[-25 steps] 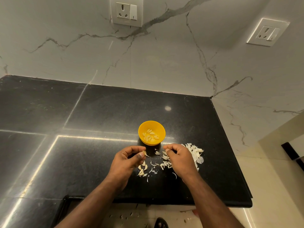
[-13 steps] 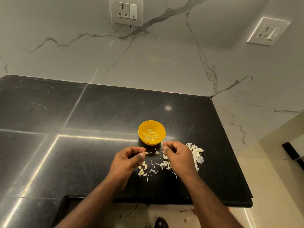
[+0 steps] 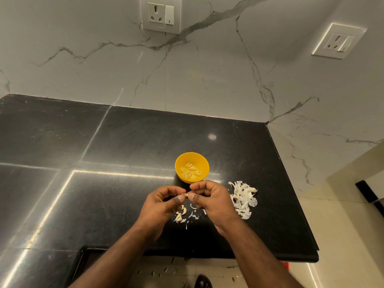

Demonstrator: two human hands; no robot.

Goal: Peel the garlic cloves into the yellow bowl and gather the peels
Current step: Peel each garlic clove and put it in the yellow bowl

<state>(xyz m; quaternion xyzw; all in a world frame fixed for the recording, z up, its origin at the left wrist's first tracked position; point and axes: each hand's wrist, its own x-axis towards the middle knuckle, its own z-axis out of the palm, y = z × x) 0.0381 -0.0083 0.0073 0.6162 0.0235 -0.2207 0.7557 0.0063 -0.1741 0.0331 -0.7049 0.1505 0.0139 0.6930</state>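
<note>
The worktop (image 3: 128, 146) is black and shiny, with thin pale lines across it where slabs meet; long streaks of light shine on its left part, and a small round spot of light (image 3: 212, 136) sits near the back. The wall (image 3: 207, 75) behind it is pale marble with grey wavy veins; it turns a corner at the right end of the worktop. One socket (image 3: 161, 14) sits on the wall up top; another socket (image 3: 339, 40) is on the side wall at the right. Below the worktop's front edge the floor (image 3: 332, 235) is pale, with little bits scattered on it; a dark sandal (image 3: 203, 282) pokes in at the bottom edge.
</note>
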